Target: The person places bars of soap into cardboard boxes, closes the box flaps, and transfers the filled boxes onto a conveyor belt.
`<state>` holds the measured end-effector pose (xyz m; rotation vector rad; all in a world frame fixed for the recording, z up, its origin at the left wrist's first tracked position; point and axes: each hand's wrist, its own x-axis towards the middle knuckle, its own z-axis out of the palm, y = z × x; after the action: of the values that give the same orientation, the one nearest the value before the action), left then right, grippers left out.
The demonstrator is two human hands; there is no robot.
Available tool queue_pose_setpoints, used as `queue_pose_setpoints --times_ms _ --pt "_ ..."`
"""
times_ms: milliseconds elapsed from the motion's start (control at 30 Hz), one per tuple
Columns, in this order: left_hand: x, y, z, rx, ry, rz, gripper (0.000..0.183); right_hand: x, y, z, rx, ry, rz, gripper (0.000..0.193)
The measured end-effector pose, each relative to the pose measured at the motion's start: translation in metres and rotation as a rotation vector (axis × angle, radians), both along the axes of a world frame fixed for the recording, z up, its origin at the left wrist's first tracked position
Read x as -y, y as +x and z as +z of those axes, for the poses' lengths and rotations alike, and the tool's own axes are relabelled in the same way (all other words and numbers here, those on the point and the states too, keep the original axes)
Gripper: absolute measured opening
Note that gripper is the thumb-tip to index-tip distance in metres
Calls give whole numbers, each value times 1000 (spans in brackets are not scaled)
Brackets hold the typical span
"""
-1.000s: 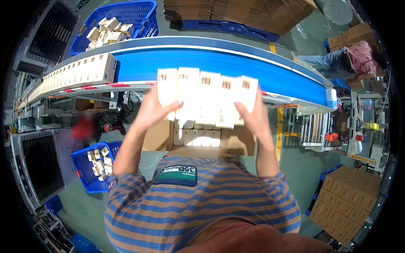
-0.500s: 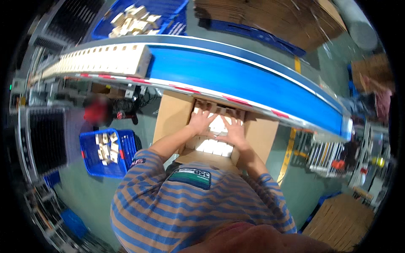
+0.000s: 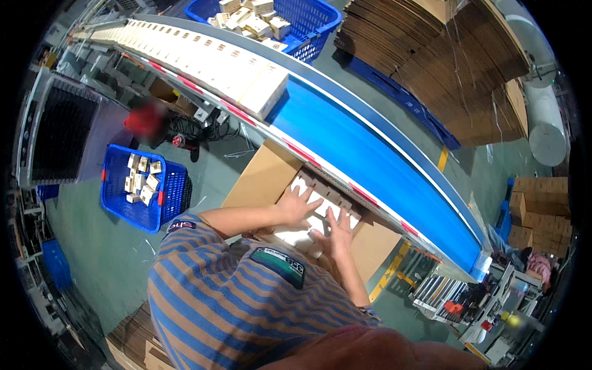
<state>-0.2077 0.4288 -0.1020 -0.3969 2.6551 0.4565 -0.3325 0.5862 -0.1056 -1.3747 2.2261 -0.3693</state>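
An open cardboard carton (image 3: 264, 174) stands in front of me against the near side of the conveyor, its side flaps folded out. Small white boxes (image 3: 295, 238) are packed in rows inside it. My left hand (image 3: 297, 207) lies with spread fingers on the tops of the boxes toward the far left. Over the right part of the same layer, my right hand (image 3: 337, 237) rests with its fingers apart. Neither hand grips a box. My striped shirt covers the carton's near edge.
A blue conveyor belt (image 3: 357, 135) runs across beyond the carton, bearing a long row of white boxes (image 3: 203, 61). Blue baskets with loose boxes stand at left (image 3: 126, 206) and behind the belt (image 3: 311, 31). Stacked flat cardboard (image 3: 425, 68) lies on a blue pallet at far right.
The view has turned, so the conveyor now slants down to the right. Both hands remain on the boxes; the right hand now sits nearer to me than the left.
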Motion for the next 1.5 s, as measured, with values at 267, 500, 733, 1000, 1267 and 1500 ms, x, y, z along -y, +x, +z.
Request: queue_pose_setpoints --times_ms 267,500,733,1000,1267,1500 --pt "-3 -14 -65 245 108 -71 91 25 -19 -75 1 424 169 87" --pt "53 42 21 -943 257 338 43 37 -16 12 314 -23 117 62" --pt "257 90 123 -635 -599 813 67 211 14 116 211 -575 -7 57" --pt "312 74 86 -626 265 796 78 229 11 98 674 -389 -261 65" --pt "291 53 140 -894 614 636 63 238 -13 106 777 -661 -492 51" --pt "397 188 215 -761 422 880 65 345 77 147 995 -483 -135 59"
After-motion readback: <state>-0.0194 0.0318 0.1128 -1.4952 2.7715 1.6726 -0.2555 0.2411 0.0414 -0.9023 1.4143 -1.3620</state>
